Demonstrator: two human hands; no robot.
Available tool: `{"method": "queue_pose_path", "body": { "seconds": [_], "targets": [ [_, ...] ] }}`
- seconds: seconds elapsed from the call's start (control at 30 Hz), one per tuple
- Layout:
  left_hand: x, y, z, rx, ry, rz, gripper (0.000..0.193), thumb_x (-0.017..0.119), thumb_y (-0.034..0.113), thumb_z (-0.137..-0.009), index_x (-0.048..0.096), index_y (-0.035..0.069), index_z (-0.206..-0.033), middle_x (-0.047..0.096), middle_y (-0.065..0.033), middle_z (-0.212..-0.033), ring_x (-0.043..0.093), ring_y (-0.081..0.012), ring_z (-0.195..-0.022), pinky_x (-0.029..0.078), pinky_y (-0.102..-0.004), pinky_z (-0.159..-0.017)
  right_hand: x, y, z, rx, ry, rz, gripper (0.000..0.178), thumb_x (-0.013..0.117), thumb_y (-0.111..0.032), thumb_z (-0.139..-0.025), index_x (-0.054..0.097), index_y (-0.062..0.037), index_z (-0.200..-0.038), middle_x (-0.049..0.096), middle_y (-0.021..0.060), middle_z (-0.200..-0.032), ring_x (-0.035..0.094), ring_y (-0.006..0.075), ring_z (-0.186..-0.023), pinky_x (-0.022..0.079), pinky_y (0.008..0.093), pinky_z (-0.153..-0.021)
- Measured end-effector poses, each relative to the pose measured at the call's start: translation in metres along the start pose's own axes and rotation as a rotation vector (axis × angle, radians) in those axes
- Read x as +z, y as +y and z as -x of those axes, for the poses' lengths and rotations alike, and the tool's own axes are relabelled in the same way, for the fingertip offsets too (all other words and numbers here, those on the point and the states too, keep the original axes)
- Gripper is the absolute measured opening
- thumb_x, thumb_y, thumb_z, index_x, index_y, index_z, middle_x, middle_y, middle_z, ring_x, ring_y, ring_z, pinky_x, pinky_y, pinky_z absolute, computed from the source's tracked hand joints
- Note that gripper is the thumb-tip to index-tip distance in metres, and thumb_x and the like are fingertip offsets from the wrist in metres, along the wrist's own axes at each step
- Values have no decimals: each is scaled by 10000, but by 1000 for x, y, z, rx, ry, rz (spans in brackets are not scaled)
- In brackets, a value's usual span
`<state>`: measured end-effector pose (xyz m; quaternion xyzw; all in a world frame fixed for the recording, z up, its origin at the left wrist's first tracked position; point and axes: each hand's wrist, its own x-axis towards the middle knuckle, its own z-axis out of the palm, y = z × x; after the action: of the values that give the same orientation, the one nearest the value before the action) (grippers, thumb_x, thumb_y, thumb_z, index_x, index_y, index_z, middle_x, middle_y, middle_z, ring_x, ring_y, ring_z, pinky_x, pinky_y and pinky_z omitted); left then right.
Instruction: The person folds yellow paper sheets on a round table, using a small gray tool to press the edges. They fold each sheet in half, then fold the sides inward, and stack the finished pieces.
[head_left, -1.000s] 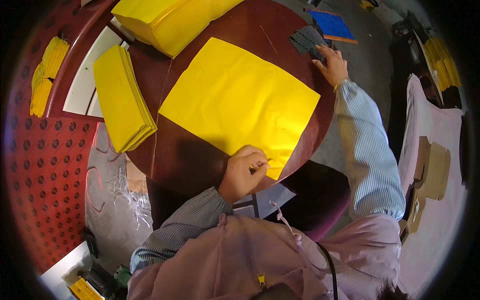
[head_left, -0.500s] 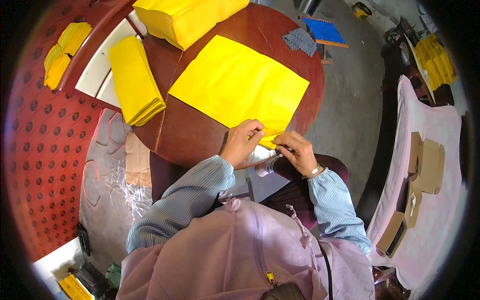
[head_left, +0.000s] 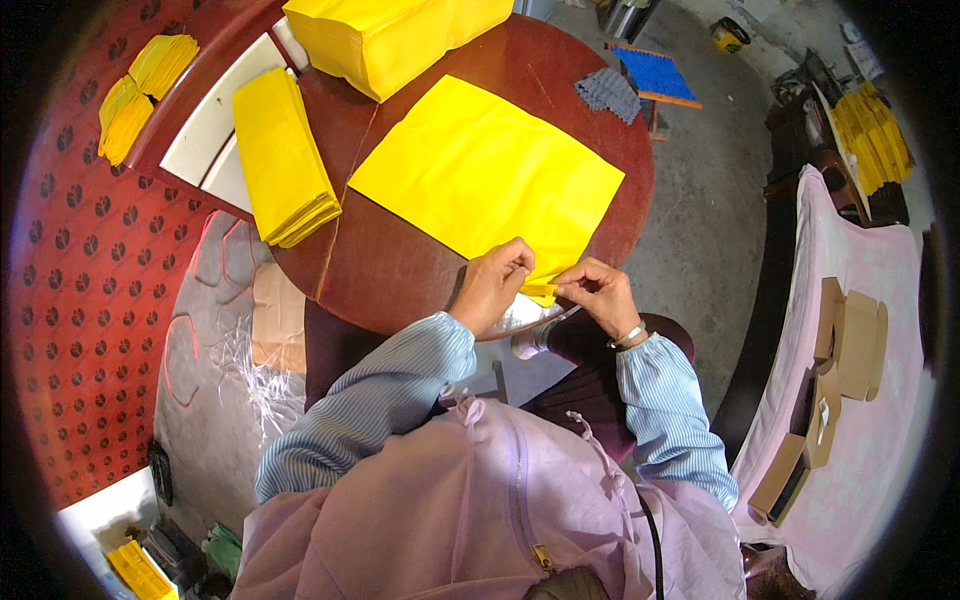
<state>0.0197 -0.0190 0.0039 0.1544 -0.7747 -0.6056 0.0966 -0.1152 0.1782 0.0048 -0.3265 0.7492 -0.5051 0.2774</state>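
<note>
A large flat yellow sheet (head_left: 490, 165), paper or thin fabric, lies on the round dark red table (head_left: 400, 285). Its near corner, by the table's front edge, is bent into a small fold. My left hand (head_left: 490, 285) is closed at the left of this corner, thumb and fingertips together on the yellow material. On the right side, my right hand (head_left: 600, 297) pinches the folded edge between thumb and forefinger. A white patch shows under the corner at the table's edge.
On the table, a folded yellow stack (head_left: 285, 160) lies left and a thick yellow pile (head_left: 400, 45) farther back. A grey cloth (head_left: 607, 93) sits at the far right edge. Beyond stands a blue-topped stool (head_left: 655, 72). Cardboard boxes (head_left: 858, 345) rest on a pink-covered bench (head_left: 890, 260).
The whole view has shifted slightly. Both hands stay at the near corner of the sheet; the fingers have moved a little and the folded edge shows slightly more.
</note>
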Motion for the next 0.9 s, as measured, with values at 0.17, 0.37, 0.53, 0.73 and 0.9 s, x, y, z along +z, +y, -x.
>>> {"method": "queue_pose_path", "body": {
  "seconds": [0.17, 0.37, 0.53, 0.73, 0.9],
  "targets": [
    [-2, -6, -2, 65, -18, -6, 87, 653, 12, -979, 698, 21, -1053, 730, -111, -1025, 728, -236, -963, 576, -342, -884, 3, -3, 2, -9, 28, 11, 144, 843, -54, -886, 808, -20, -1021, 734, 32, -924, 690, 96, -800, 563, 255, -725],
    [-3, -5, 0, 97, -12, -83, 103, 650, 12, -963, 736, 24, -1019, 737, -139, -1042, 730, -266, -956, 574, -341, -891, 1, -11, 10, -374, -6, 290, 150, 811, -39, -888, 810, -56, -1037, 741, 66, -954, 709, 160, -807, 579, 312, -738],
    [-4, -5, -2, 84, -28, -95, 116, 646, 10, -968, 735, 22, -1040, 739, -143, -1048, 732, -264, -963, 576, -341, -887, 3, -12, 9, -268, 4, 244, 117, 825, -55, -871, 805, -39, -986, 731, 57, -940, 686, 150, -781, 548, 307, -703],
    [-8, -8, -4, 105, -68, -45, 146, 662, 11, -953, 728, 31, -1082, 732, -130, -1059, 732, -249, -949, 577, -334, -874, 2, -11, 4, -53, 3, 148, 135, 861, -70, -840, 797, -29, -951, 710, 39, -892, 635, 117, -742, 511, 275, -676],
    [-13, -8, -1, 143, -124, -87, 175, 724, 18, -896, 712, 41, -1069, 692, -118, -995, 710, -227, -883, 571, -315, -838, 6, -11, 3, -90, 43, 128, 135, 869, -62, -831, 784, -23, -929, 693, 29, -873, 619, 108, -752, 500, 275, -683]
  ]
}}
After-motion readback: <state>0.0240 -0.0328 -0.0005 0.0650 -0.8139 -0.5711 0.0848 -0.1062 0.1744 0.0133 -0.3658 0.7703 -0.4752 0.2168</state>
